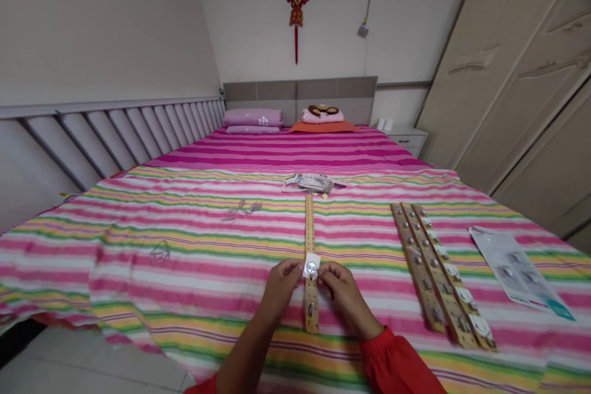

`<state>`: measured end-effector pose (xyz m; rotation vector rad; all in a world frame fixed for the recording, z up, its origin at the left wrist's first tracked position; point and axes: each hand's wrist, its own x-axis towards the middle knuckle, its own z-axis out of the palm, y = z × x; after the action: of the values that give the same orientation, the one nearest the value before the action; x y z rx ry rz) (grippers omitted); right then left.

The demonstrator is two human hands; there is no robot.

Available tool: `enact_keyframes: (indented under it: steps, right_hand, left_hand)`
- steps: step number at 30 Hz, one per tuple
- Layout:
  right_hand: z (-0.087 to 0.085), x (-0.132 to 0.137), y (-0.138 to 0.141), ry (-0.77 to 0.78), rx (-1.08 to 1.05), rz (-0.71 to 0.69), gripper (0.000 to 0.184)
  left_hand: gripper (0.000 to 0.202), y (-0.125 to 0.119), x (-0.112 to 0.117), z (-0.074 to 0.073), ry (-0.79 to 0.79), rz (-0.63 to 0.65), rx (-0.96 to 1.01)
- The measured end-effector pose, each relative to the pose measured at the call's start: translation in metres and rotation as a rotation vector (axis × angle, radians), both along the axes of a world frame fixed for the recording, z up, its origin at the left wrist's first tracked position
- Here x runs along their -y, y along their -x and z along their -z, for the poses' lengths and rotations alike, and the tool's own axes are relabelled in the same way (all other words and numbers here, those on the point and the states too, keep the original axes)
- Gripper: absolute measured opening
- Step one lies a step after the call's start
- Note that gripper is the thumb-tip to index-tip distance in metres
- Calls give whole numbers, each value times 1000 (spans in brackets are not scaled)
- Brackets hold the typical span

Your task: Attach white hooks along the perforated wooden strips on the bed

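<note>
Between my two hands is a small adhesive hook [311, 267], a clear-white square pad with a shiny metal middle. My left hand [284, 277] pinches its left edge, and the fingers of my right hand [338, 280] are closed at its right edge. Directly beneath it lies a narrow wooden strip [309, 228] with rows of small holes, running away from me on the bed. Another metal hook [311, 309] sits on the strip's near end. Whether the held pad touches the wood I cannot tell.
Three wooden strips [434, 265] bearing several hooks lie to the right. Beyond them is a clear package [519, 271] with hooks. A plastic-wrapped bundle [311, 182] lies past the strip's far end. Clear plastic scraps [242, 209] and a crumpled clear piece [159, 252] lie left on the striped sheet [194, 295].
</note>
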<state>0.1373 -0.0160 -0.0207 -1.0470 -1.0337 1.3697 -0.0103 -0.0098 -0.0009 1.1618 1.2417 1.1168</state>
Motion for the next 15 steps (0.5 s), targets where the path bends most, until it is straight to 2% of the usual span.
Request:
enact_keyframes:
  steps: [8, 15]
  right_hand:
    - [26, -14, -6, 10, 197, 36, 15]
    - [41, -22, -6, -50, 273, 80, 16]
  left_hand:
    - [23, -7, -13, 30, 50, -22, 55]
    - [15, -6, -18, 45, 48, -40, 1]
